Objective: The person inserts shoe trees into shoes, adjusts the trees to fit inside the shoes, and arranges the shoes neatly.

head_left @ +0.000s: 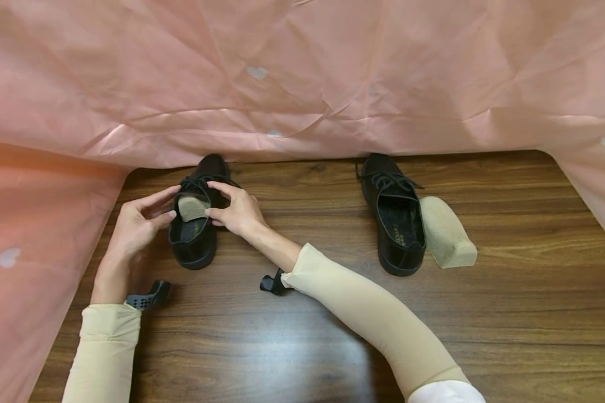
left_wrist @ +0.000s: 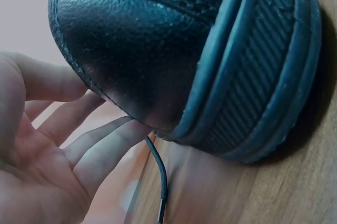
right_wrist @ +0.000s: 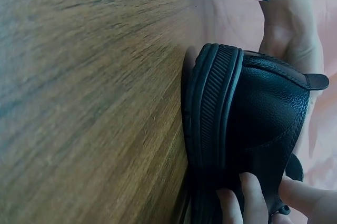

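Observation:
A black lace-up shoe (head_left: 194,250) stands at the left with a beige moulded shoe insert (head_left: 193,208) partly inside its opening. My left hand (head_left: 138,226) holds the shoe's left side, its thumb at the opening's rim and its fingers near the laces. In the left wrist view those fingers meet the shoe's side (left_wrist: 131,66). On the opposite side my right hand (head_left: 239,212) grips the same shoe, one finger by the laces and the thumb beside the insert. Fingers (right_wrist: 253,197) press the outer side in the right wrist view. The insert's front is hidden inside the shoe.
A second black lace-up shoe (head_left: 400,260) stands at the right on the wooden surface (head_left: 302,252). Against its right side lies another beige insert (head_left: 446,235). A pink sheet with pale hearts (head_left: 302,78) hangs behind and along both sides, close to the shoes' toes.

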Available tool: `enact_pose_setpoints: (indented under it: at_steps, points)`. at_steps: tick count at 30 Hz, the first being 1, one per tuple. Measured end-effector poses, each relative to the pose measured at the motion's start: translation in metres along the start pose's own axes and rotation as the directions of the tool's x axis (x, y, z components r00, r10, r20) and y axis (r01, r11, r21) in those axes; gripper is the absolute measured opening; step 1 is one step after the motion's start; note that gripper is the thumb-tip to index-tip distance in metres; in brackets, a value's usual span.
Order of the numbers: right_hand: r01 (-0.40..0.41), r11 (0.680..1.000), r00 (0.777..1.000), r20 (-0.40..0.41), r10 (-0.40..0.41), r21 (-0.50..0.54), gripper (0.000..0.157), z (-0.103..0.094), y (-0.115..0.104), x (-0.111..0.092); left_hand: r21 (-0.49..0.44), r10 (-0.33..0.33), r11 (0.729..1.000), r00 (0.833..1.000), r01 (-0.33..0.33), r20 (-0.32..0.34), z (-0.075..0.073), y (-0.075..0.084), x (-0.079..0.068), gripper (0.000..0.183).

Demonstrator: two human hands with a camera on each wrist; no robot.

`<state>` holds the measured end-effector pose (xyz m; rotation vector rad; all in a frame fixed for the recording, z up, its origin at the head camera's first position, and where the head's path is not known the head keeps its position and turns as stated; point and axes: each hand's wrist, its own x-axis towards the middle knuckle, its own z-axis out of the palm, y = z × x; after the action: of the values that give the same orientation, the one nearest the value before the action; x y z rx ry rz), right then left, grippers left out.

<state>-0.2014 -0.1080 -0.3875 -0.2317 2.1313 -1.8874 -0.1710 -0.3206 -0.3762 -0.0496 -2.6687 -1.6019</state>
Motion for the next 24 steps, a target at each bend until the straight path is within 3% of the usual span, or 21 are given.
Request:
enact_pose_setpoints:
  at_steps: [6, 12, 18, 24]
  points:
    - [-0.012, 0.999, 1.0, 0.02, 0.013, -0.037, 0.06, 0.0071, 0.0005, 0.0002, -0.009, -0.01, 1.0, 1.0, 0.01, 0.004, -0.0065, -0.0068, -0.0031, 0.051]
    - [0.015, 0.999, 1.0, 0.018, -0.014, -0.045, 0.061, 0.0098, 0.0018, 0.0003, 0.039, 0.007, 0.999, 1.0, -0.008, 0.013, -0.0093, -0.0096, -0.0041, 0.053]
    - [0.005, 1.0, 1.0, -0.011, -0.006, -0.024, 0.06, 0.0077, 0.0032, -0.0004, 0.069, 0.015, 0.997, 0.998, -0.019, 0.058, -0.0087, -0.0077, -0.0008, 0.053]
    - [-0.001, 0.997, 0.999, -0.041, -0.003, -0.083, 0.059, 0.0032, 0.0029, 0.0002, 0.094, 0.028, 0.995, 0.994, -0.039, 0.109, -0.0071, -0.0043, 0.004, 0.056]
